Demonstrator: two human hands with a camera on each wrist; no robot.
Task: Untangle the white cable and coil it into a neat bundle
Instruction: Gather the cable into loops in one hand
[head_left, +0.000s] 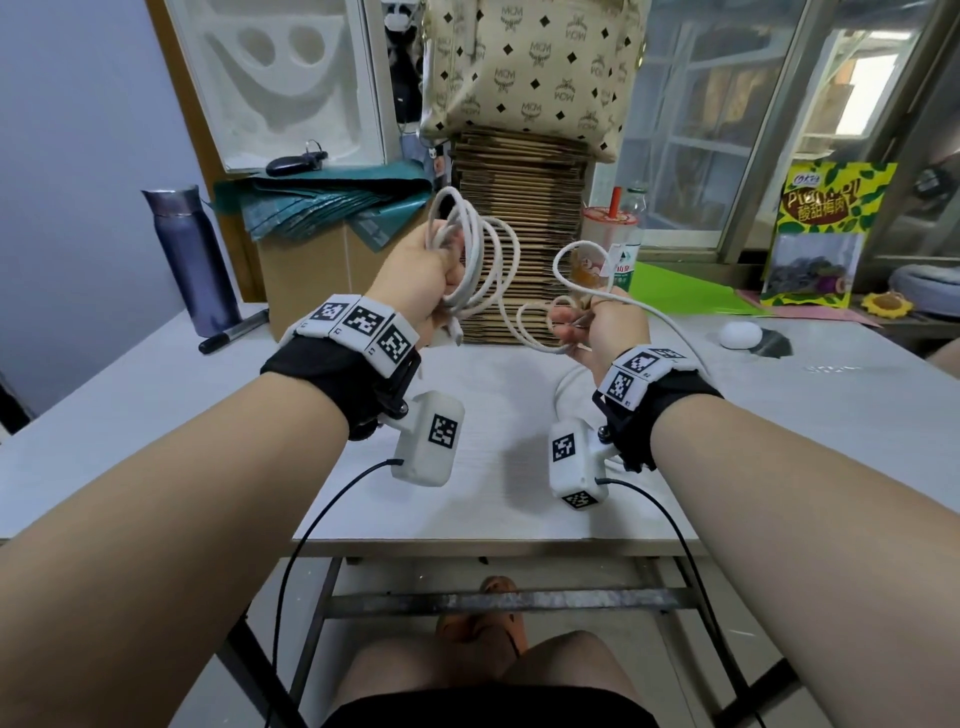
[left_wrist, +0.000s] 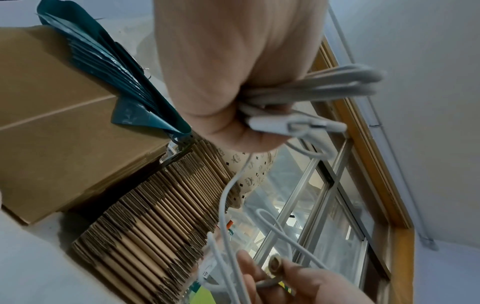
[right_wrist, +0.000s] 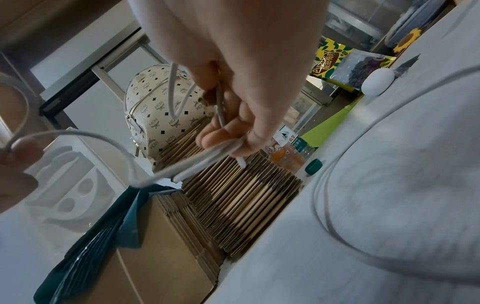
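Note:
The white cable (head_left: 488, 260) hangs in several loops in the air above the table. My left hand (head_left: 423, 275) grips a bunch of those loops in a fist; in the left wrist view the cable's loops (left_wrist: 337, 82) and a white plug end (left_wrist: 293, 124) stick out of that fist (left_wrist: 233, 86). To the right, my right hand (head_left: 597, 325) pinches looser strands (right_wrist: 207, 158) of the same cable between fingers and thumb. One loop (head_left: 576, 260) arches above the right hand. A slack length (right_wrist: 337, 205) trails down onto the table (head_left: 779, 415).
Behind the hands stand a stack of flattened cardboard (head_left: 519, 208), a cardboard box (head_left: 311, 275) with green bags on it, and a patterned backpack (head_left: 530, 67). A purple flask (head_left: 187, 260) and marker (head_left: 234, 330) lie left; drink bottles (head_left: 618, 234), snack bag (head_left: 826, 234), white egg-shaped object (head_left: 740, 334) right.

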